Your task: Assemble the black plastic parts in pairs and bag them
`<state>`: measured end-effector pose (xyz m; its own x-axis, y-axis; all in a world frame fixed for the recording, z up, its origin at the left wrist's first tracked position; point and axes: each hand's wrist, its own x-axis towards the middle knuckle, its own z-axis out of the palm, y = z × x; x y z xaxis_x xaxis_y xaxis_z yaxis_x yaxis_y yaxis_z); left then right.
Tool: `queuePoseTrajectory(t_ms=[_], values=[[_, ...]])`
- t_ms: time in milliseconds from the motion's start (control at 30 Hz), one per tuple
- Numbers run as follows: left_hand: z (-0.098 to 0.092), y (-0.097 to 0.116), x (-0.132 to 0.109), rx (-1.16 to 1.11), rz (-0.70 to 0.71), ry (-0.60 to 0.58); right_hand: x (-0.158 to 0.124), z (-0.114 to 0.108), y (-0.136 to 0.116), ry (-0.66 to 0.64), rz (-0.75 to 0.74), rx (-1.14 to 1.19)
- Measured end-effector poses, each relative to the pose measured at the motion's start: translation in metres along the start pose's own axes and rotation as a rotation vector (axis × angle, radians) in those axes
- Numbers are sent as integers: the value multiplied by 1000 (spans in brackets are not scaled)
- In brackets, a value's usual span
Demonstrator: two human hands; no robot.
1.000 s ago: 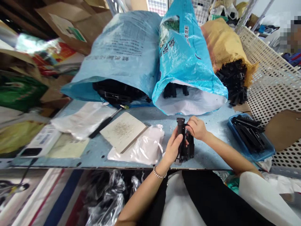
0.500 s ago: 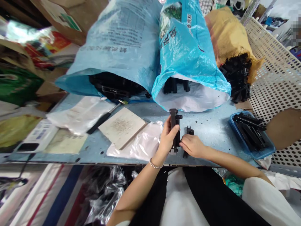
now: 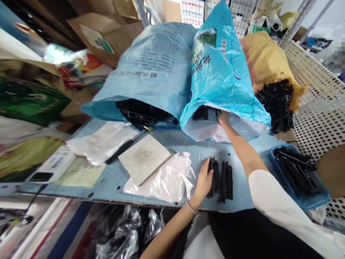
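My left hand (image 3: 204, 181) rests on the table with its fingers curled round a long, narrow black plastic part (image 3: 214, 178). Just right of it lies a second, similar pair of dark strips (image 3: 225, 181), roughly parallel. My right hand (image 3: 223, 118) reaches into the mouth of the bright blue woven bag (image 3: 223, 75). Its fingers close on the end of a black plastic part (image 3: 217, 112) there; the fingertips are partly hidden. More black parts (image 3: 201, 112) lie inside the bag, to the left of that hand.
A white square board (image 3: 144, 158) lies on clear plastic bags (image 3: 164, 183) at left, near a black-handled tool (image 3: 121, 149). A paler blue sack (image 3: 151, 61) and a yellow sack (image 3: 269, 59) hold black parts. A blue basket (image 3: 318, 199) of parts stands at right.
My right hand has moved from the table up into the blue bag. The black part my left hand held up is now down on the table beside the other one. The view has shifted.
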<state>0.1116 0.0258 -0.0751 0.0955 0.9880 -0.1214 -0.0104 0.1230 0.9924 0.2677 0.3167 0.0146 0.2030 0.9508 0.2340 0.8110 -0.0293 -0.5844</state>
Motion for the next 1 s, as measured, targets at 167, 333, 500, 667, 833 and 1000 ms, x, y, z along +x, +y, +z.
queuePoseTrajectory(t_ms=[167,333,500,667,833,1000], values=[[-19,21,12,-84,-13,7,-5,-10,2,-34,11,1],[-21,69,39,-177,130,72,-142,-39,-1,-129,-156,20],[-23,102,39,-178,86,137,-249,-83,-9,-262,-683,131],[-30,114,-2,-346,-85,-166,-221,-112,-12,-115,-747,-31],[-32,120,-30,-275,-41,-227,-212,-110,-22,-291,-809,73],[-40,117,-24,-122,108,-103,-241,-101,-36,-477,-326,444]])
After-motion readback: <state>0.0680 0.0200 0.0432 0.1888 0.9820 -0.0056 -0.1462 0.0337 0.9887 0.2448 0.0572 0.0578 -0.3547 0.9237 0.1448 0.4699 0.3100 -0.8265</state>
